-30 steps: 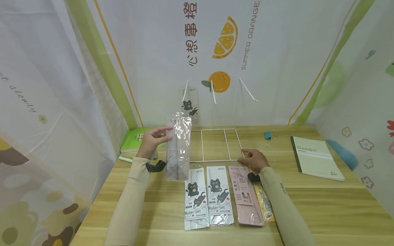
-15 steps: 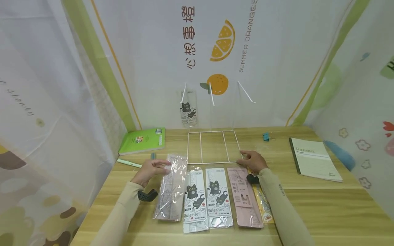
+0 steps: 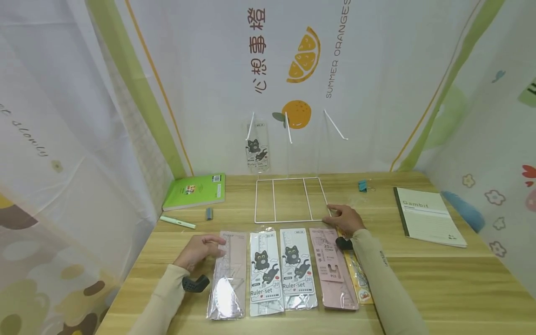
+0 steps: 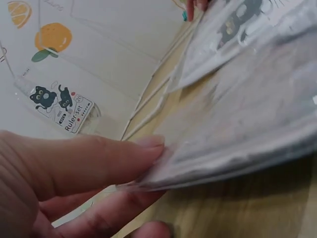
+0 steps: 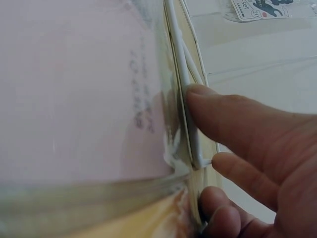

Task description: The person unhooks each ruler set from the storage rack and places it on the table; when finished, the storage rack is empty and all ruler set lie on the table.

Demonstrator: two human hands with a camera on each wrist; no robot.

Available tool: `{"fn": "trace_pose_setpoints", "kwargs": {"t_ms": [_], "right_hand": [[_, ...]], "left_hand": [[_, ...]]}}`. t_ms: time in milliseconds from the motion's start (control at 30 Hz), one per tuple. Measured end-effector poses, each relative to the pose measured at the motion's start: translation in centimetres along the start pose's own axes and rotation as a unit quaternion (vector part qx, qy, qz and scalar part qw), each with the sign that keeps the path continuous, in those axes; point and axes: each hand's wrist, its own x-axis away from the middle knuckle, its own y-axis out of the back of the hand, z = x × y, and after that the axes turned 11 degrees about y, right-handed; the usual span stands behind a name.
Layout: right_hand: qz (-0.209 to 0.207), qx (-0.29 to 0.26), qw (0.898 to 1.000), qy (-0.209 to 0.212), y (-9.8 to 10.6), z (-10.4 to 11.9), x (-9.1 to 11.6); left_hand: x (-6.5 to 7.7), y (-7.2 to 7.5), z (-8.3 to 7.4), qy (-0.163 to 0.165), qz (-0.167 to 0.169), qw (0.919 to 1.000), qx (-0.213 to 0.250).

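My left hand (image 3: 200, 252) pinches the left edge of a clear-wrapped pink ruler set (image 3: 235, 260), thumb above and a finger beneath in the left wrist view. The set lies at the left end of a row on the table. Beside it are two white ruler sets (image 3: 264, 270) with black cats, a second pink ruler set (image 3: 333, 274) and a yellow packet (image 3: 359, 274) partly under my right sleeve. My right hand (image 3: 346, 217) holds the front right corner of a white wire display rack (image 3: 293, 221), thumb against the front bar in the right wrist view.
One cat ruler set (image 3: 257, 149) hangs from the rack's left hook; two more hooks (image 3: 289, 128) stick out beside it. A green book (image 3: 197, 190), a light green pen (image 3: 177, 222) and a small grey-blue block (image 3: 209, 214) lie left. A teal binder clip (image 3: 362, 186) and notebook (image 3: 431, 216) lie right.
My left hand has brought the pink ruler set down from in front of the rack and laid it flat at the row's left end. My right hand has stayed at the rack corner.
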Motion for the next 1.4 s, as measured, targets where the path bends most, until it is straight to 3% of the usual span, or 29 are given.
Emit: {"fn": "trace_pose_setpoints", "kwargs": {"t_ms": [200, 500, 833, 1000, 1233, 1400], "right_hand": [[-0.005, -0.007, 1.000, -0.004, -0.2, -0.1, 0.0], [-0.007, 0.004, 1.000, 0.004, 0.0, -0.2, -0.2], [-0.006, 0.009, 1.000, 0.002, 0.1, 0.1, 0.0], [-0.005, 0.010, 1.000, -0.003, 0.1, 0.0, 0.0], [-0.005, -0.012, 1.000, -0.023, 0.0, 0.1, 0.2], [-0.005, -0.023, 0.999, -0.025, -0.1, 0.3, 0.3]], "left_hand": [[0.3, -0.4, 0.2, -0.040, 0.002, 0.9978, -0.053], [0.3, -0.7, 0.1, -0.055, -0.017, 0.9912, -0.119], [-0.2, -0.5, -0.4, -0.089, -0.016, 0.9857, -0.142], [-1.8, 0.4, -2.8, -0.133, -0.036, 0.9809, -0.138], [-5.7, 1.2, -8.8, -0.206, -0.076, 0.9686, -0.117], [-8.9, 1.8, -12.6, -0.239, -0.085, 0.9642, -0.078]]}}
